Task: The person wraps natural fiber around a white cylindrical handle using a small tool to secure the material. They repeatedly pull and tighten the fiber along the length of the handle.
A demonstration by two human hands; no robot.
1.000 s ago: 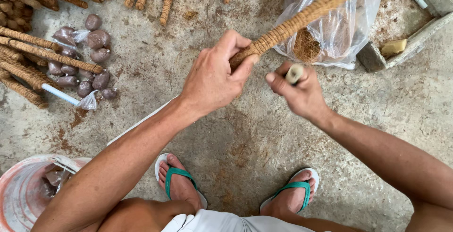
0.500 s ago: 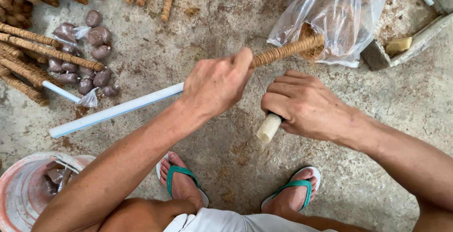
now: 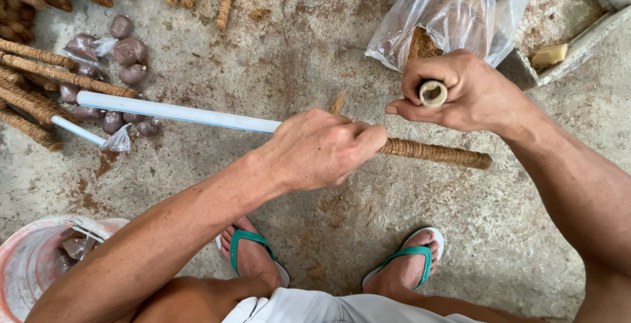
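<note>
Above the stained concrete floor point(image 3: 197, 191), in the head view, the left hand point(image 3: 319, 149) is clenched around a long pole: its bare white pipe point(image 3: 177, 113) runs out toward nine o'clock, and its coir-wrapped section point(image 3: 437, 153) pokes out toward three o'clock. The right hand point(image 3: 463, 90), up at two o'clock, is curled tight around a short hollow tube point(image 3: 433, 92), whose open end faces the camera. The two hands sit near each other but do not touch.

As a judgement: the pole is held near one end only, so the long bare end could sag onto the floor or swing into the brown lumps point(image 3: 128, 50); a loose grip on the fibre might let the winding slip or unravel.

Counted: one pole in hand, one short tube, two green flip-flops point(image 3: 246, 241), one clear plastic bag point(image 3: 460, 7) of fibre at one o'clock, one pale bucket point(image 3: 29, 264) at eight o'clock, and roughly ten brown lumps. The finished wrapped sticks point(image 3: 39, 76) at ten o'clock are partly cut off, so their number cannot be told.
</note>
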